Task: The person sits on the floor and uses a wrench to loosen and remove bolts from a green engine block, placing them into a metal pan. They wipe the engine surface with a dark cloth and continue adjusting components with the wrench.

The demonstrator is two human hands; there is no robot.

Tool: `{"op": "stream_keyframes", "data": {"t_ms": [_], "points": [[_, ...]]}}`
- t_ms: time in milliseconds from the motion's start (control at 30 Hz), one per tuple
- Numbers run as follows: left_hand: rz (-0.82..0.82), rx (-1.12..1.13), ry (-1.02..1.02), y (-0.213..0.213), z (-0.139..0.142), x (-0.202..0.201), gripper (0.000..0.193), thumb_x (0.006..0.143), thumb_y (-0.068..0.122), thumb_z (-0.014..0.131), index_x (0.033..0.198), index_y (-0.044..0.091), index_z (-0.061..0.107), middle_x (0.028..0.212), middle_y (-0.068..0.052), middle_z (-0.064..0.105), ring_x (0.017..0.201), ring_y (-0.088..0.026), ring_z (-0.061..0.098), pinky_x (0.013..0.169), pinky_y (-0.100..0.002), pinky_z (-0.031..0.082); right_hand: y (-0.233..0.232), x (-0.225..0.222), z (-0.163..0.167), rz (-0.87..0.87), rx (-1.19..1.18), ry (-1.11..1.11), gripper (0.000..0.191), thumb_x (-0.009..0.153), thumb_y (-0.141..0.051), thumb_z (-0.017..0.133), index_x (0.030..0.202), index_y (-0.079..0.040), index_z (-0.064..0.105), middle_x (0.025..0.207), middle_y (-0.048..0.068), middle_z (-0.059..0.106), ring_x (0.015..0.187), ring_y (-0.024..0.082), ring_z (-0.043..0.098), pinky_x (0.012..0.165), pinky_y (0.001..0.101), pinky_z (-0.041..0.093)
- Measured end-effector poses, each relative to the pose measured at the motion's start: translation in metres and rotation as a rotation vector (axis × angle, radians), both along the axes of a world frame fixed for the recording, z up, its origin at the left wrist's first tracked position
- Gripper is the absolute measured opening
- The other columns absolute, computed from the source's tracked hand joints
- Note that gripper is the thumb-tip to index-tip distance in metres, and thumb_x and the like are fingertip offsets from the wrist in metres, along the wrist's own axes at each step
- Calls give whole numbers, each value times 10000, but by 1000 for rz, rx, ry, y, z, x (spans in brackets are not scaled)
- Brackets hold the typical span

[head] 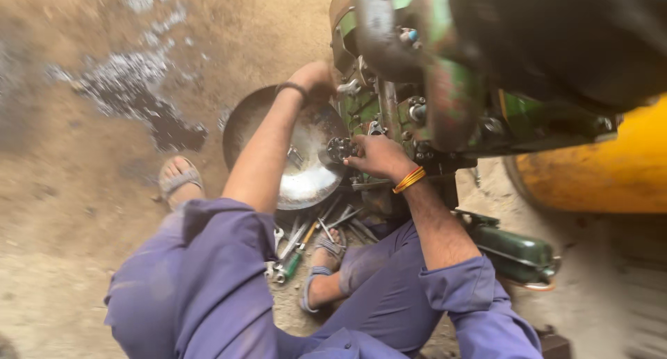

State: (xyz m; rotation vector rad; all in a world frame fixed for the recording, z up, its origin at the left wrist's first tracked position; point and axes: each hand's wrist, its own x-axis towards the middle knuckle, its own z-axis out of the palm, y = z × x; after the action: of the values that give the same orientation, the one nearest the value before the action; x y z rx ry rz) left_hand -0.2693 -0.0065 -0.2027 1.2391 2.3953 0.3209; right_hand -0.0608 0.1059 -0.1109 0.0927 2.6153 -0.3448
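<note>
The right hand [379,156] closes its fingers on a small round dark part [340,149] just to its left, low on the green engine [445,102]. The left hand [314,78] rests farther away, gripping the engine's edge above the metal pan [306,171].

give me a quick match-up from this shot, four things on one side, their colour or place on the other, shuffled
Things:
1. metal pan
2. wrenches
3. left hand
4. right hand

Descriptions:
A. lying on the ground between the sandalled feet
B. wrist with orange bangles, at a small dark round part
C. round and shiny, under the green engine
D. wrist with a dark band, up against the engine

Pairs: 1-C, 2-A, 3-D, 4-B
</note>
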Motion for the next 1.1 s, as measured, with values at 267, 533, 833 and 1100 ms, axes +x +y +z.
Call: {"op": "stream_keyframes", "data": {"t_ms": [267,533,833,1100], "points": [[756,668,-706,6,-19,28,166,788,279,752,767,133,830,778,-154,779,729,-296,761,697,-404,581,-16,-7,-7,109,-13,-15,552,836,-444,775,1251,-90,693,1044,129,779,976,333,733,866,437,563],[832,743,-713,16,-41,29,150,778,259,778,741,124,833,678,-86,751,601,-170,697,612,-342,551,-6,-19,-11,-15,81,-27,555,842,-475,762,1262,-121,687,1077,109,765,990,319,729,837,448,559],[847,871,-886,30,-76,45,187,842,233,727,750,109,833,592,-38,691,524,-114,612,529,-316,490,-10,-26,-27,-7,86,-41,528,835,-488,764,1227,-140,704,1047,100,771,972,314,728,829,444,563],[1009,900,-867,49,-71,67,236,860,323,731,747,135,818,639,-72,740,580,-167,695,598,-344,534,-8,-29,-26,-116,89,72,468,888,-452,740,1204,-109,708,988,116,774,903,321,747,802,453,575]]}}
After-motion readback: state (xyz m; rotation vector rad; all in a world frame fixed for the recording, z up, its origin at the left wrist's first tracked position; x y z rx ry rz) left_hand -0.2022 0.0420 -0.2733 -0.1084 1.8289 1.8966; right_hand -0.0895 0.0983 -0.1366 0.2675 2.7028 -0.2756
